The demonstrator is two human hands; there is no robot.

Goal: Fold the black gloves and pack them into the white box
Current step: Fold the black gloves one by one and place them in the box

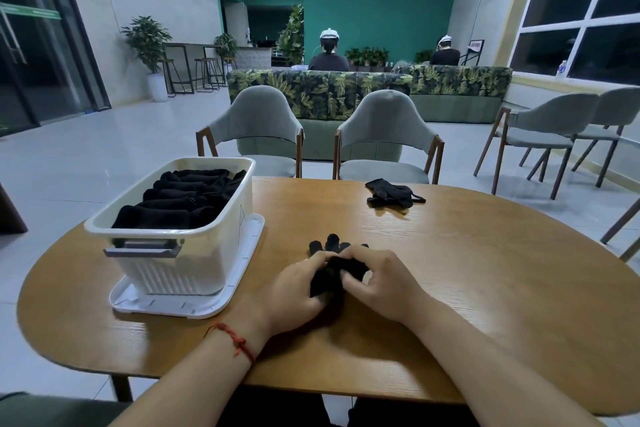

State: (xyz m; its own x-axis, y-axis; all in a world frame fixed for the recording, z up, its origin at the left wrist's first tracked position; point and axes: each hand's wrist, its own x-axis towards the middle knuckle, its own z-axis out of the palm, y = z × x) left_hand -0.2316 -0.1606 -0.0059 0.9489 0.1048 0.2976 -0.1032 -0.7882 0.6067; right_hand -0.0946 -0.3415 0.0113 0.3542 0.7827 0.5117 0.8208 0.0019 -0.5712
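Note:
A black glove (331,272) lies bunched on the wooden table (467,270) right in front of me, its fingertips poking out on the far side. My left hand (299,291) grips its left side with curled fingers, and my right hand (381,282) pinches its right side. The white box (194,255) stands to the left on its white lid (239,274) and holds several folded black gloves (183,198). Another loose pair of black gloves (393,193) lies near the table's far edge.
Two grey chairs (256,128) (384,135) stand at the far side of the table, with more chairs at the right. A leaf-patterned sofa (346,87) and two seated people are further back. Bare wood stretches to the right of my hands.

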